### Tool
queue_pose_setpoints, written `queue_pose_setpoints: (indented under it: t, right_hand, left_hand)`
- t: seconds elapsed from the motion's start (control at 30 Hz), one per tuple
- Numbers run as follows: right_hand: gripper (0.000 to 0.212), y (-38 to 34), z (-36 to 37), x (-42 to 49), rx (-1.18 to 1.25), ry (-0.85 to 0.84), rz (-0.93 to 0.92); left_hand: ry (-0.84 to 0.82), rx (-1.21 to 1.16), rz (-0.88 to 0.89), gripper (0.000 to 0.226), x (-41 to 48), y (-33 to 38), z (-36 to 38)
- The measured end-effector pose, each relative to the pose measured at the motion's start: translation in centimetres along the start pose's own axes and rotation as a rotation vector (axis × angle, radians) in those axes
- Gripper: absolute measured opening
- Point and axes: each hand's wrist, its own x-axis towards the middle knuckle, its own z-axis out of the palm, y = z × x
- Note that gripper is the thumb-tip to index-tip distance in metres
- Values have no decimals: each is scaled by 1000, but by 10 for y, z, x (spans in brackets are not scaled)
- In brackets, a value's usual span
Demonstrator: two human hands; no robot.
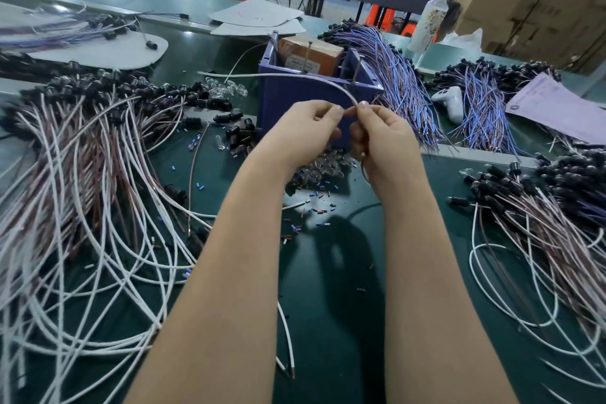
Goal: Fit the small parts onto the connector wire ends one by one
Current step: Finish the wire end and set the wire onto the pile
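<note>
Small parts (314, 208): loose on the green mat (328, 321), 6 o'clock of your hands.
Left hand (305, 131): thumb and forefinger pinch the white wire (282, 74) at its tip; can't tell if a part is there.
Right hand (383, 141): pinches the same wire just behind the tip.
Wire run: arcs away to 10 o'clock, across the blue bin (295, 98).

Both hands meeting over the green table (344, 272), left hand (305, 131) and right hand (383, 138) pinching one white wire (295, 75) (fingertips touching)
</note>
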Motion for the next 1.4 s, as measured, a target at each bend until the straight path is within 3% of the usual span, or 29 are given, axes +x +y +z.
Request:
queue_pose_setpoints:
  t: [0.2,0.47,0.57,0.67,0.73,0.8,0.93,1.0,1.07,1.2,1.27,1.33,1.4]
  right_hand:
    - [23,0,4,-5,-147,-84,-31]
    - [22,-7,6,-6,-291,-29,-129]
    - [21,-7,7,-5,-466,140,-278]
    - [19,-9,3,-6,-465,266,-310]
    - [20,-13,-2,-6,-462,167,-246]
    - [21,-18,-7,-7,-625,-17,-164]
    - [23,-20,-8,-13,-890,-353,91]
    - [24,-19,-8,-15,-926,-439,192]
    - [25,-19,-10,-14,-925,-434,178]
    - [20,-19,-8,-2,-470,-33,-73]
    - [17,-17,3,0,-247,30,-117]
    - [16,-11,12,-1,-233,99,-156]
    - [17,-5,14,-2,-311,194,-189]
  left_hand:
    - [79,-358,15,10,-1,-8,8]
    - [176,-512,154,10,-2,-2,15]
    - [278,-444,163,15,0,1,16]
    - [372,-600,91,15,2,3,12]
    - [311,-829,20,17,1,3,6]
    - [229,-988,-4,18,1,3,1]
    - [172,-1074,-1,19,0,3,-5]
    - [147,-1044,-24,20,-2,3,-4]
    - [131,-949,-31,18,-2,2,-2]
    - [21,-596,-55,17,-3,2,2]
    - [-70,-424,-64,19,-4,1,3]
    - [-142,-301,-73,18,-6,2,3]
    - [-102,-144,-88,16,-7,3,-1]
